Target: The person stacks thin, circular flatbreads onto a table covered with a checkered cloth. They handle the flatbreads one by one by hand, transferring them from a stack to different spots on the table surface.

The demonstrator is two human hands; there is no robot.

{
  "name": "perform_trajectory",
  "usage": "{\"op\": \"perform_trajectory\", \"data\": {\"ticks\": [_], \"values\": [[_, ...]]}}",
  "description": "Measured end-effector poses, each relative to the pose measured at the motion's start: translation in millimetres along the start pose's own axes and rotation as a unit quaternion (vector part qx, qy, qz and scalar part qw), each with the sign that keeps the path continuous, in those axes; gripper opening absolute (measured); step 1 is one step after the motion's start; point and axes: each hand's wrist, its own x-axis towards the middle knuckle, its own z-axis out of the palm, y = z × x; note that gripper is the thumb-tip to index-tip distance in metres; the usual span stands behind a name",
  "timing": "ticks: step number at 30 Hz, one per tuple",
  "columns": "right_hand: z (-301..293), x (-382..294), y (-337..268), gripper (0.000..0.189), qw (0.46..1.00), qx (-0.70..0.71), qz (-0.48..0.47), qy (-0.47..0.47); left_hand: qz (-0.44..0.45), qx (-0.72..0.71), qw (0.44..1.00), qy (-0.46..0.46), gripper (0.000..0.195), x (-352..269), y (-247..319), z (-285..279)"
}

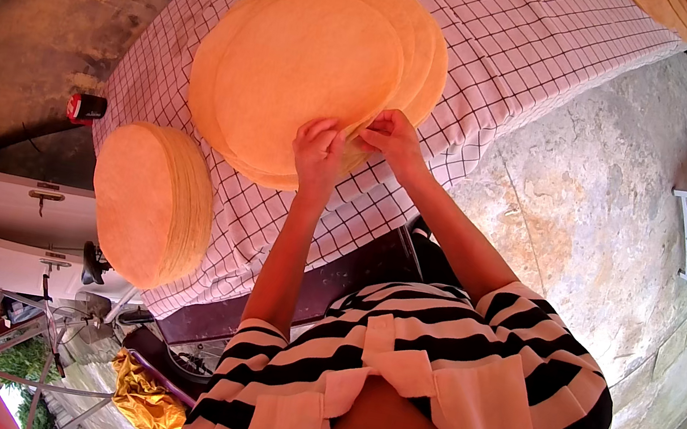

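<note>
Large thin round orange-tan sheets (314, 66), their material not certain, lie overlapping on a checked cloth (499, 56) that covers a table. At their near edge are both hands, close together. My left hand (321, 146) has its fingers bent on the rim of the top sheets and seems to pinch it. My right hand (393, 141) pinches the edge of a sheet just to the right, fingertips turned toward the left hand. Which sheet each one holds is hard to tell. A tall stack of smaller round sheets (147, 205) stands at the table's left end.
A red and black can or cup (86, 109) is beside the cloth's left edge. More tan sheets (680, 13) lie at the far right end. A dark bench (331, 287) is under the near table edge. Left below stand a bicycle (55, 309) and gold-coloured fabric (149, 400). Concrete floor stretches right.
</note>
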Motion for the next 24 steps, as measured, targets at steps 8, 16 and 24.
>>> {"op": "perform_trajectory", "data": {"ticks": [8, 16, 24], "values": [[5, 7, 1, 0.025, 0.997, -0.053, 0.009, 0.062, 0.112, 0.211, 0.971, 0.009, 0.017, -6, 14, 7], [13, 10, -1, 0.019, 0.994, -0.071, 0.006, 0.088, 0.17, 0.248, 0.952, -0.058, 0.014, 23, 13, -14], [6, 9, -3, 0.011, 0.995, -0.064, 0.013, 0.072, 0.248, 0.36, 0.899, 0.043, 0.013, 121, 81, -114]]}}
